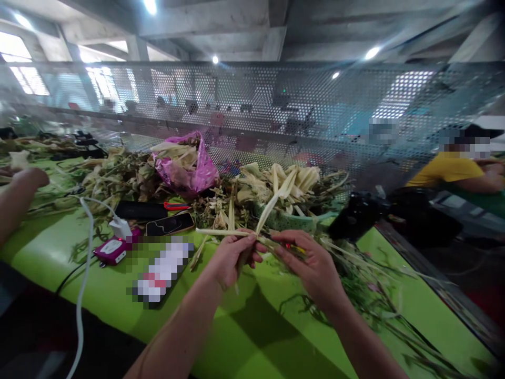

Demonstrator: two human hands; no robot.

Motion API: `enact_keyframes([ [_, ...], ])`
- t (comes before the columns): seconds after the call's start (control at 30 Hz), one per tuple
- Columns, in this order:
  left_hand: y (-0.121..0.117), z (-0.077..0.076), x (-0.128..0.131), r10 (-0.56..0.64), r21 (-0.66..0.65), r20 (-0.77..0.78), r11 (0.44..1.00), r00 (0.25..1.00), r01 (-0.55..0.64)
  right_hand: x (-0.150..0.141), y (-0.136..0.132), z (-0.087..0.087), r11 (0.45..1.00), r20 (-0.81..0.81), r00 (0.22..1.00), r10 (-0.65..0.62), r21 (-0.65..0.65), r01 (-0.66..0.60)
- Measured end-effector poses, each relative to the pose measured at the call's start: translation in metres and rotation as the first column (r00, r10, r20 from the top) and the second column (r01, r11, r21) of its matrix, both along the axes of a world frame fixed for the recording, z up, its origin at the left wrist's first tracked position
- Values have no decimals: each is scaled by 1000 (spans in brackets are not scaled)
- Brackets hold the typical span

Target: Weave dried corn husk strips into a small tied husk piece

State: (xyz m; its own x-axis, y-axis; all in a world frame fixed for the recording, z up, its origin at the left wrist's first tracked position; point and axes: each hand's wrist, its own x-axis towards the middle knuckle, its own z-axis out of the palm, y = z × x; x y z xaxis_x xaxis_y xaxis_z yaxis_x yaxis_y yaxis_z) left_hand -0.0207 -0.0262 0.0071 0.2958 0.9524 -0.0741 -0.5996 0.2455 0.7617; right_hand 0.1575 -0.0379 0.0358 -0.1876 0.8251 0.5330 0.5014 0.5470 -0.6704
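My left hand (233, 257) pinches a pale plant stalk (221, 231) that lies crosswise above the green table (252, 326). One long pale leaf (272, 205) rises from the stalk toward the back. My right hand (311, 263) is closed on the same stalk's right end, and a thin red and yellow tool (294, 247) shows between its fingers. Both hands hover just in front of a teal basket (294, 220) heaped with pale peeled stalks (282, 181).
Husks and leaves (114, 176) pile along the back, with a pink plastic bag (185, 166). A phone (170, 224), a pink device (113, 250) on a white cable (84, 273) and a red-handled tool (175, 206) lie left. Another person's arm (18, 195) rests far left; a person in yellow (453, 171) sits right, past a perforated metal screen (276, 105).
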Motion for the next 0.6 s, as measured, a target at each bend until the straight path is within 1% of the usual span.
enact_keyframes([
  [0.07, 2, 0, -1, 36, -26, -27, 999, 999, -37, 2, 0, 0, 996, 38, 999, -19, 86, 16],
  [0.13, 3, -2, -1, 66, -27, -60, 997, 996, -67, 2, 1, -3, 986, 104, 993, -52, 162, 35],
  [0.23, 2, -5, 3, 89, -12, -100, 996, 991, -90, -1, 3, -9, 958, 218, 971, -98, 284, 33],
  [0.33, 0, -6, 6, 98, -25, -106, 995, 989, -101, -7, 1, -14, 924, 301, 941, -157, 382, 32],
  [0.47, 0, -6, 6, 104, -60, -87, 992, 991, -109, -12, -4, -18, 891, 362, 899, -245, 451, 62],
  [0.6, 2, -6, 6, 97, -81, -43, 992, 994, -101, -15, -5, -20, 880, 421, 866, -271, 473, 46],
])
